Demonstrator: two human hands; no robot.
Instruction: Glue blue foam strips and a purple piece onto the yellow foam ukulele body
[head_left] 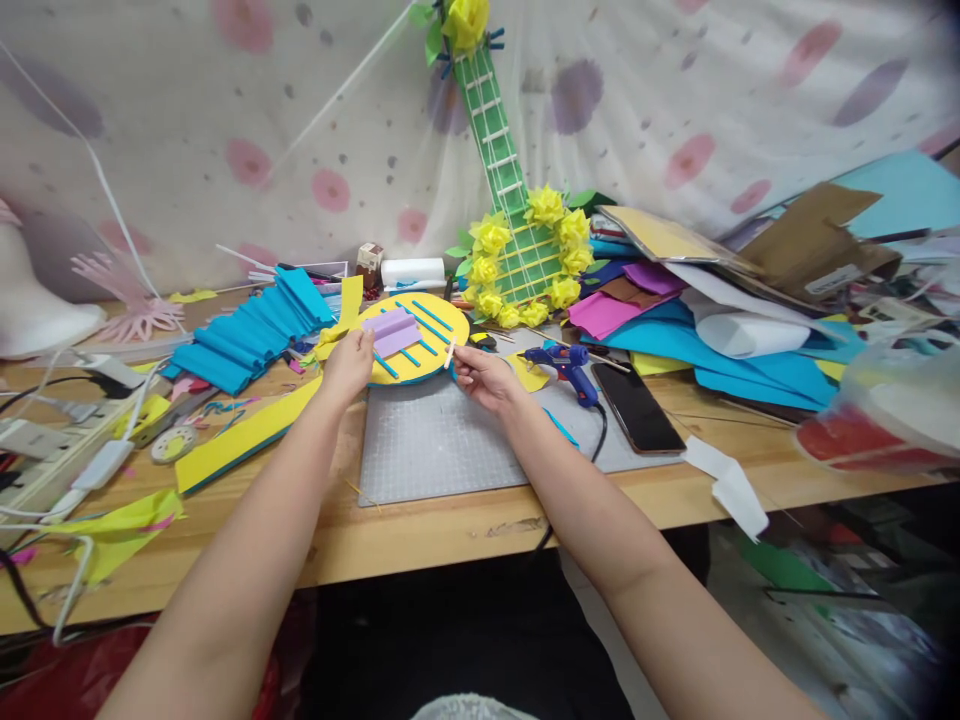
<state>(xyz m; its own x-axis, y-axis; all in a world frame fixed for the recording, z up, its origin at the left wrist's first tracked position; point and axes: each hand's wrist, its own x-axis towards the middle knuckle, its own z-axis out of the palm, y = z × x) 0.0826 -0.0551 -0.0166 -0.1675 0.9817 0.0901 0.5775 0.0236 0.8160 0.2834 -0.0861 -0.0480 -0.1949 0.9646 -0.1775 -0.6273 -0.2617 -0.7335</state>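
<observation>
My left hand grips the left edge of a yellow foam disc that carries thin blue strips and a lilac folded piece. The disc is tilted up over the far end of a grey cutting mat. My right hand pinches a small white stick against the disc's right edge.
A blue glue gun and a black phone lie right of my hands. Folded blue foam and a yellow strip sit left. A green paper guitar with yellow flowers leans behind. Stacked coloured sheets fill the right. Cables and a power strip are at the left.
</observation>
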